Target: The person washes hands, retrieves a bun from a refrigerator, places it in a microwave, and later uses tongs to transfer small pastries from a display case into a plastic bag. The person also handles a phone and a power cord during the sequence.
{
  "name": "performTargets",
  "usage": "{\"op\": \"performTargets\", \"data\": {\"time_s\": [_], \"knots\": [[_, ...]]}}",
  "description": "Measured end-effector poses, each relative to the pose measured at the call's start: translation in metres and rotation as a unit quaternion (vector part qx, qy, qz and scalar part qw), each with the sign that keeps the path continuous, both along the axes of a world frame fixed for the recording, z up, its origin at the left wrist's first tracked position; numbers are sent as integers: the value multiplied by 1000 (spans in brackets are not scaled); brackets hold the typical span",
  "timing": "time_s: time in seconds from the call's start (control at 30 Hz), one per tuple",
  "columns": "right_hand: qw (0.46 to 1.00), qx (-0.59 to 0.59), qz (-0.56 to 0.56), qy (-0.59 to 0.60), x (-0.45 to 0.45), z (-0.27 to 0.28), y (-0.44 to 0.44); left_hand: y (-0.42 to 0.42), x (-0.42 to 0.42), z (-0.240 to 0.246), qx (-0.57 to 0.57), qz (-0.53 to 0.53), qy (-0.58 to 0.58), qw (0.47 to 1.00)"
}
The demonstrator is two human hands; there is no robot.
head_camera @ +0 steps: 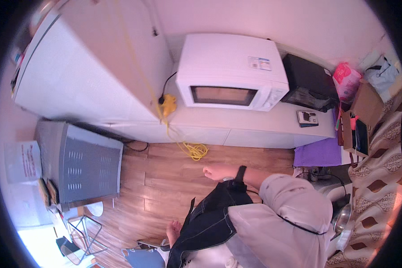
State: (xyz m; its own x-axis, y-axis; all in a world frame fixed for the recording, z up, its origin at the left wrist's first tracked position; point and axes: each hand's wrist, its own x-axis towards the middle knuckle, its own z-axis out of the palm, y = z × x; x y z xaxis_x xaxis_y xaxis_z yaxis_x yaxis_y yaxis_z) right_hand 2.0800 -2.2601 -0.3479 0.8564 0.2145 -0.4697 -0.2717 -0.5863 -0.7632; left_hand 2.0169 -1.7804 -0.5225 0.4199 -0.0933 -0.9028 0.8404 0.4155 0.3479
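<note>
My right hand [214,171] is held out over the wood floor with its fingers curled and nothing visible in them. A black band [241,173] crosses its wrist, below a pushed-up pale sleeve [293,197]. Lower left, my left hand [174,229] shows beside the edge of a black garment with light stitching [206,231]; its fingers look bent, but its grip is unclear. Ahead, a white microwave oven [232,72] stands on a white counter [201,117], its door closed. A phone [307,118] lies at the counter's right end.
A black box-shaped appliance [308,80] stands right of the microwave. A yellow cable [196,151] lies coiled on the floor below the counter. At left are a tall white cabinet [73,73], a grey vented metal cabinet [92,167] and a wire-frame stand [87,234]. An open cardboard box [348,134] is at right.
</note>
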Motion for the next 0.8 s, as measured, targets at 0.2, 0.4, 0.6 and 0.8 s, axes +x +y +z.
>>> {"op": "performTargets", "data": {"time_s": [0.2, 0.4, 0.6, 0.8], "knots": [[978, 0, 206, -35, 45, -72, 127, 105, -130, 0, -89, 86, -306, 944], [956, -115, 266, 49, 71, -111, 214, 157, -179, 43, 118, 533, -41, 837], [956, -8, 293, -4, 180, -72, 356, 222, -87, 89, 0, 608, -112, 786], [929, 16, 364, 61, 311, -52, 600, 311, -32, 59, 226, 488, -70, 840]]}}
